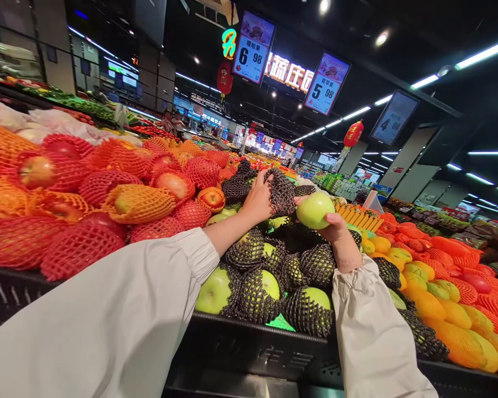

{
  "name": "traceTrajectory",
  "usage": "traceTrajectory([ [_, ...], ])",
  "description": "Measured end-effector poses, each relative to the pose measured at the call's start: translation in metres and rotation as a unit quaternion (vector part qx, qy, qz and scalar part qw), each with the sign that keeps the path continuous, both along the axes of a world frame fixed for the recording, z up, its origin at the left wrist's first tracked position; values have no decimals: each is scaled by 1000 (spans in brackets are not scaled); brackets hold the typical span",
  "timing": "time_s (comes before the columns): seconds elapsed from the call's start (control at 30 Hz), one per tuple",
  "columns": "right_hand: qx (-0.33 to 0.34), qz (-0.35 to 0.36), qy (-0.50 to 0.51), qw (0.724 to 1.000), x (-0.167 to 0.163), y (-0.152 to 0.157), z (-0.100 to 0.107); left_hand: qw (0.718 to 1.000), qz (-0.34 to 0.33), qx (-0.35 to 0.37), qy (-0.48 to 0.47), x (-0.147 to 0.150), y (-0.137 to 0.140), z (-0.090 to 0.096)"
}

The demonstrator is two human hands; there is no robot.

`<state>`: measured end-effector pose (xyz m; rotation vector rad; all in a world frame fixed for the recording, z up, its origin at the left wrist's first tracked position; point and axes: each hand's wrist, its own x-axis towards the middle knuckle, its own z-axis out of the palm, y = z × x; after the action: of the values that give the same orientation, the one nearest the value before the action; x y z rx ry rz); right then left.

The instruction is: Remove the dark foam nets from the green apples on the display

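A bare green apple [315,210] rests in my right hand [336,228], whose fingers curl round it from below and behind. Just left of it, my left hand [258,196] is closed on a black foam net [281,193]. The net's open end is close to the apple, and I cannot tell whether anything is inside. Both hands are above a black crate [257,337] of green apples. Several apples there wear black nets, such as the netted apple [260,294] at the front. My fingertips are partly hidden behind the net and the apple.
Red apples in red and orange nets [83,243] are heaped on the left. Yellow-orange fruit [435,304] and red-netted fruit [448,249] lie on the right. A yellow slatted divider [363,218] stands behind my right hand. Price screens [254,47] hang overhead.
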<state>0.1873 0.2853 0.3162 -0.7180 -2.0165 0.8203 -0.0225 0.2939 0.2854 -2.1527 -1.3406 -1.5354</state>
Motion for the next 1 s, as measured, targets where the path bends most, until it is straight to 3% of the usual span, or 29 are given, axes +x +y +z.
traceTrajectory([
  [0.13,1,-24,44,999,0,5,2,996,-65,21,52,1,-3,-1],
  [0.27,51,-182,95,977,0,11,5,985,-150,45,74,1,-5,-3],
  [0.37,151,-221,27,963,-1,11,5,985,-151,30,79,1,-5,-2],
  [0.5,225,-171,-126,951,-5,2,4,989,-114,9,91,0,-5,-1],
  [0.63,212,-162,-198,943,-7,-2,3,982,-154,41,107,-1,-5,-3],
  [0.83,189,-153,-183,952,-5,6,1,978,-145,35,143,-1,-8,-3],
  [1.0,18,-85,-100,991,-4,12,-4,984,-86,29,150,2,-17,2],
])
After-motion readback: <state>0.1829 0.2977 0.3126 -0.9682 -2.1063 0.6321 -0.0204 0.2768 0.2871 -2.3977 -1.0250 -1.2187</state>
